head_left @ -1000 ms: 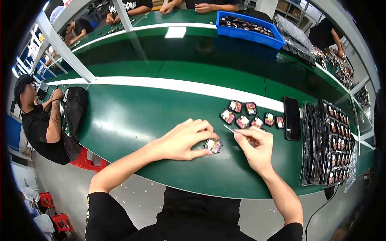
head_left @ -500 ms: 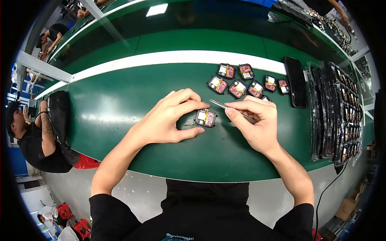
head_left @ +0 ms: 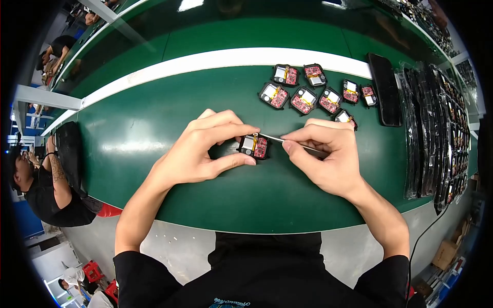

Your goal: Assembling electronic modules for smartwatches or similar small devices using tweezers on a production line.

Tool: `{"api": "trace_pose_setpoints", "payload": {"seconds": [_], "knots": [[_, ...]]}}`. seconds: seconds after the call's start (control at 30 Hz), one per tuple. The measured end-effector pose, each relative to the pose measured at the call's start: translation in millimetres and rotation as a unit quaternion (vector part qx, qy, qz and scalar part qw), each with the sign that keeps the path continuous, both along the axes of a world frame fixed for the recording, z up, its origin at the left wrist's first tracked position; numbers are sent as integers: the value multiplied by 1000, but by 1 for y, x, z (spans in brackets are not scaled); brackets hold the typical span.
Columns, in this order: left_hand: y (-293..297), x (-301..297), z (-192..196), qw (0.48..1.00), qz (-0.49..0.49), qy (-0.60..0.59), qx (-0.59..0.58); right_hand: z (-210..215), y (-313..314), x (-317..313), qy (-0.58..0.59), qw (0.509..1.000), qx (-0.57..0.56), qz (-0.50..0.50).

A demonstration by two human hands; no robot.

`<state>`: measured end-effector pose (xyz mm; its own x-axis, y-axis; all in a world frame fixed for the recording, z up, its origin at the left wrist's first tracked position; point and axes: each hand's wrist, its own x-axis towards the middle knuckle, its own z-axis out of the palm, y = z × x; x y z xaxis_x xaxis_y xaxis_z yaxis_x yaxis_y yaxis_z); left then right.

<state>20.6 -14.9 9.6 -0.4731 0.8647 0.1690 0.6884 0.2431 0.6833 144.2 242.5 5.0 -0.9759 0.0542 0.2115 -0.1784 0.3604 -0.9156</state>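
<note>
A small black watch-like case, its inside showing a red circuit board, a pale block and yellow tape, lies on the green bench. My left hand grips it between thumb and index finger, at its near and far edges. In my right hand is a pair of metal tweezers, pinched between thumb and fingers. The tips of the tweezers reach the upper edge of the case, close by my left index fingertip. Whether they grasp anything there is too small to tell.
Several similar opened cases lie grouped at the far right. Beside them is a black phone, then a stack of clear plastic trays filled with small parts. A white rail runs along the back. At left sits another person.
The tweezers' tips have moved left and down onto the case's upper edge. My left hand and the case sit slightly further left in the picture; the whole view has shifted a little.
</note>
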Motion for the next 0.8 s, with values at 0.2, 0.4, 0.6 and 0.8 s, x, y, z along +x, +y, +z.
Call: {"api": "trace_pose_setpoints", "payload": {"seconds": [0.2, 0.4, 0.6, 0.8], "knots": [[1, 3, -1, 1000, 10, -25, -1, -8, -1, 1, 1, 1000, 22, 16], [0, 1, 0, 1000, 8, -27, -1, -2, -6, -2, 0, 999, 34, 25], [2, -1, -1, 1000, 4, -31, 5, -1, -7, -4, 11, 998, 60, 16], [1, -1, -4, 1000, 6, -30, 7, -3, -7, -4, 23, 997, 68, 13]]}}
